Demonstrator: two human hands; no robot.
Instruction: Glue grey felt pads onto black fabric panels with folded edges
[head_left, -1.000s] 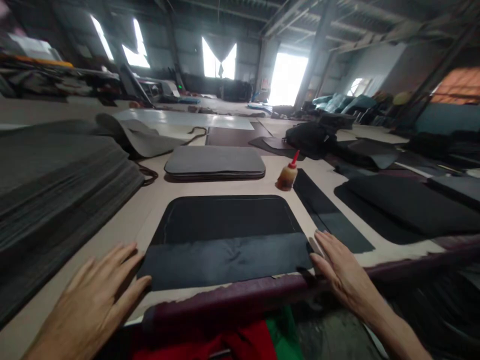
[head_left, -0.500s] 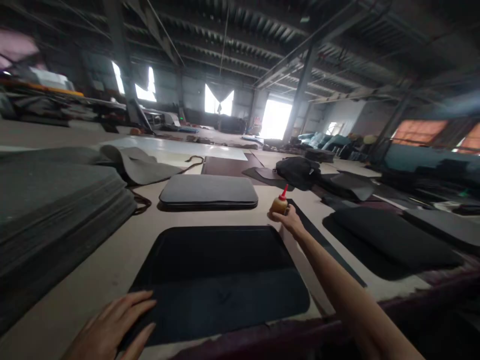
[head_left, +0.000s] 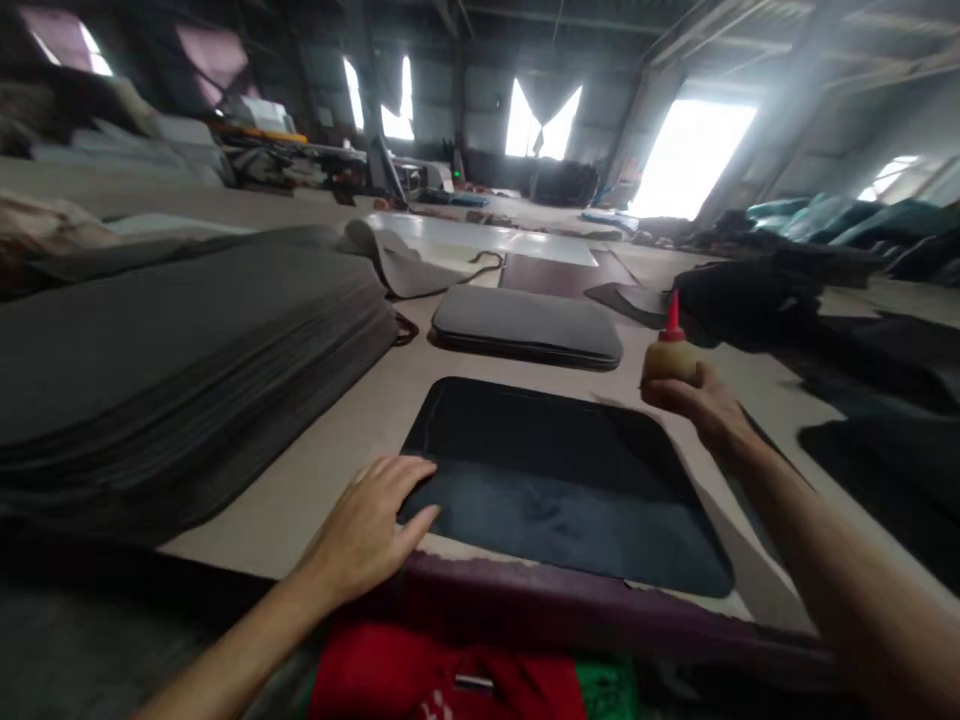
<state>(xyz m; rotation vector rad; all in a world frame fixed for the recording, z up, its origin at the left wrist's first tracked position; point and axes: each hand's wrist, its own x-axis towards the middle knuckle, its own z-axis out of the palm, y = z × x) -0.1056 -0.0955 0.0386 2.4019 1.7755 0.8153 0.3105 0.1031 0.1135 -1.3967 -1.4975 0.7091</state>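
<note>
A dark, rounded-corner mat (head_left: 555, 480) lies flat on the pale table, with a lighter sheen across its near half. Over its near left edge rests my left hand (head_left: 375, 510), fingers spread, thumb and fingertips touching the mat. My right hand (head_left: 701, 395) is wrapped round a squeeze bottle (head_left: 670, 352) with an amber body and a red pointed nozzle. The bottle stands upright in my grip, beyond the mat's far right corner. Whether its base touches the table, I cannot tell. Behind the mat sits a small stack of grey mats (head_left: 529, 322).
A tall pile of grey sheets (head_left: 195, 360) fills the left side. Black fabric (head_left: 757, 290) is heaped at the back right, and more dark mats (head_left: 885, 480) lie at the right. A maroon edge (head_left: 555, 600) runs along the table's front.
My view has swung left and down, so the table's things appear farther right. The bottle, still in my right hand, looks larger. My left hand remains at the mat's left edge.
</note>
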